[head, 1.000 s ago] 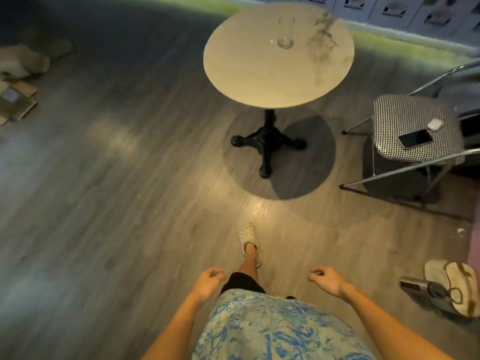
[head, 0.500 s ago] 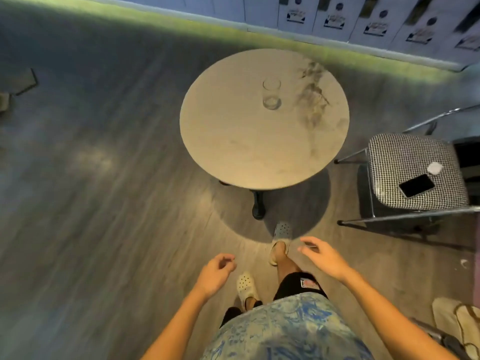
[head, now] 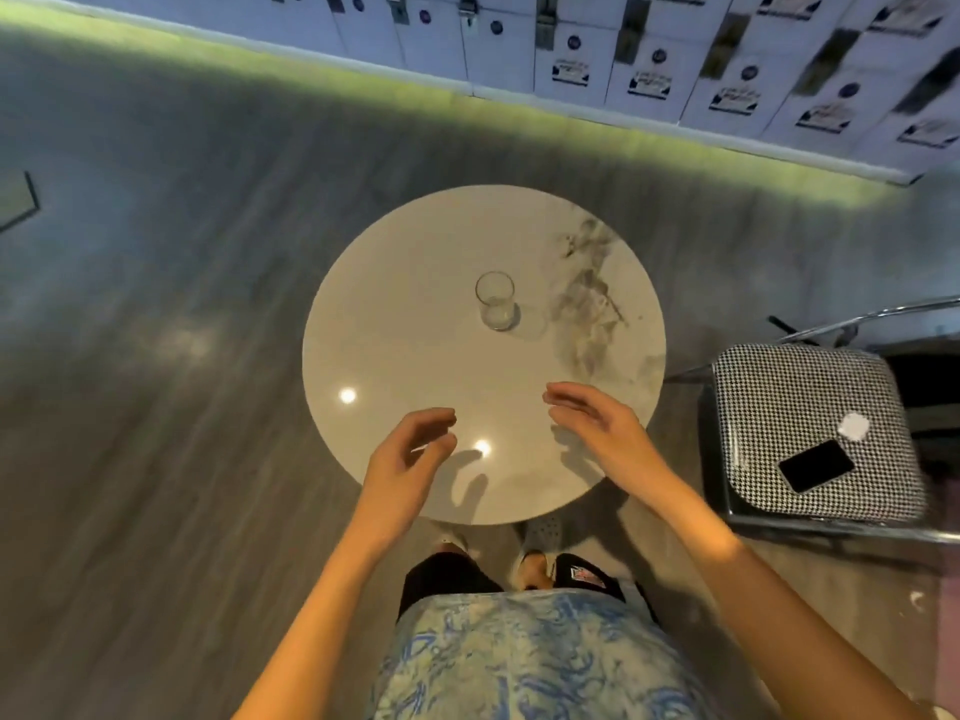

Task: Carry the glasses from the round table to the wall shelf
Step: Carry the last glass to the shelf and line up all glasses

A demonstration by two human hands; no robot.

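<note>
One clear empty glass stands upright a little beyond the middle of the round marble table. My left hand hovers over the table's near edge, fingers loosely curled, holding nothing. My right hand is stretched out over the near right part of the tabletop, fingers relaxed and empty. Both hands are well short of the glass. No wall shelf is in view.
A chair with a houndstooth cushion stands close to the table's right side, with a black phone and a small white object on it. A white panelled wall runs behind the table. Wooden floor lies open to the left.
I have walked up to the table, which now sits right in front of me. Both hands have risen from beside my waist to above the near tabletop.
</note>
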